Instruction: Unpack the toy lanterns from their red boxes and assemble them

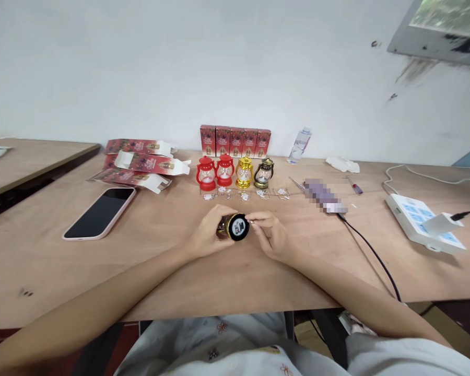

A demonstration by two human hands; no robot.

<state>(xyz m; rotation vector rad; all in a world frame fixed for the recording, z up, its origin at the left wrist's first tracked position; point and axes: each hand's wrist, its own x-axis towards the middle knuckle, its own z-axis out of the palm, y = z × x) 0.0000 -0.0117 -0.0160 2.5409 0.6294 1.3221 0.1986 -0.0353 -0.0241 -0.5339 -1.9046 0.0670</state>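
Observation:
My left hand (209, 232) is wrapped round a small lantern (223, 225) that lies on its side. Its round black base, with a grey open middle showing small parts, faces me. Beside the base's right rim, my right hand (273, 233) pinches a tiny shiny piece between thumb and fingertips; its kind is too small to tell. Behind my hands stand two red lanterns (207, 175), a gold lantern (244, 173) and a bronze-black lantern (263, 175). In front of them lie several small bags or groups of tiny white and metal parts (243, 196).
Several upright red boxes (237, 142) stand against the wall; flattened, opened boxes (149, 163) lie left. A phone (101, 213) lies at left. On the right are a water bottle (300, 145), tissue (342, 164), screwdriver (355, 186), cabled device (325, 197) and power strip (425, 222).

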